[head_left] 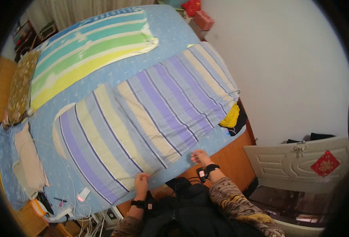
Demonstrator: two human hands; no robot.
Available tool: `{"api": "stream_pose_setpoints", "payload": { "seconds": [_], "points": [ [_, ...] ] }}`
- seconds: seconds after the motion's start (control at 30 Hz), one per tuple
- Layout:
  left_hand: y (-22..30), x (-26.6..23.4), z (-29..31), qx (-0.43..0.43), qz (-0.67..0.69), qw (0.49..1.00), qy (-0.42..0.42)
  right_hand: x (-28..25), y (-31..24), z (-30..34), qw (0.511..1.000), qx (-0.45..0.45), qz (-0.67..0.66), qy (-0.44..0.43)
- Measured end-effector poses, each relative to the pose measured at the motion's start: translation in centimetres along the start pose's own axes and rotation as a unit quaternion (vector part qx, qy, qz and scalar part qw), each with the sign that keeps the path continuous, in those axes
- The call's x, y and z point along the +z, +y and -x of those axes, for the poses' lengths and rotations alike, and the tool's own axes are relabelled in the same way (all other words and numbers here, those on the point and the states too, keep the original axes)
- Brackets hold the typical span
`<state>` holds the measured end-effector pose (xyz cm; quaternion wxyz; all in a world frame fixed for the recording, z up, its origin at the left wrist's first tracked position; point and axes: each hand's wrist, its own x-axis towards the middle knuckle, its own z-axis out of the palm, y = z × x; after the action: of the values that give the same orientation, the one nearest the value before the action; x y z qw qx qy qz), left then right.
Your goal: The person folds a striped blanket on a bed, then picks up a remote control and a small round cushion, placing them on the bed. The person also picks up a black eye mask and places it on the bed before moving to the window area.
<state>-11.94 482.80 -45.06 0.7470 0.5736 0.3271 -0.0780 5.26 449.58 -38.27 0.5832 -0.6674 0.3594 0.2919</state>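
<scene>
A purple, cream and blue striped quilt (150, 114) lies spread across the bed, over a light blue sheet (170, 31). My left hand (141, 183) rests on the quilt's near edge, fingers curled on the fabric. My right hand (200, 157) touches the same edge further right, at the corner of the quilt. Both wrists carry black bands with small devices. Whether either hand pinches the fabric or only presses on it cannot be told.
A green, yellow and blue striped blanket (91, 43) lies folded at the far end. A patterned pillow (20, 85) and a beige cloth (28, 158) sit at the left. Cables and a phone (83, 194) lie near the corner. A cream door (301, 158) stands at the right.
</scene>
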Motion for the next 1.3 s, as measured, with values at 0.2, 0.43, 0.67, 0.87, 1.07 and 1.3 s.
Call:
{"api": "stream_pose_setpoints", "payload": {
  "seconds": [0.2,0.43,0.67,0.87,1.07,1.3],
  "points": [
    [3.4,4.1,-3.7,0.142,-0.35,0.923,0.08,-16.6,-5.7,-5.5,0.954,-0.073,-0.244,0.161],
    [0.8,9.7,-4.7,0.075,-0.498,0.853,0.136,-33.9,-16.2,-22.6,0.904,-0.137,-0.378,0.147],
    [1.4,26.5,-5.1,0.124,-0.45,0.878,0.104,-43.7,-25.1,-37.4,0.932,-0.085,-0.292,0.197],
    [3.3,43.9,-11.7,0.162,-0.57,0.802,-0.067,-45.6,-28.1,-44.3,0.959,-0.064,-0.238,0.14],
    [2.2,47.0,-16.7,0.024,-0.625,0.762,-0.168,-45.3,-29.3,-51.6,0.969,-0.047,-0.211,0.119],
    [0.8,46.4,-19.1,-0.068,-0.643,0.732,-0.216,-49.5,-29.3,-54.5,0.966,-0.216,-0.144,0.019]
  ]
}}
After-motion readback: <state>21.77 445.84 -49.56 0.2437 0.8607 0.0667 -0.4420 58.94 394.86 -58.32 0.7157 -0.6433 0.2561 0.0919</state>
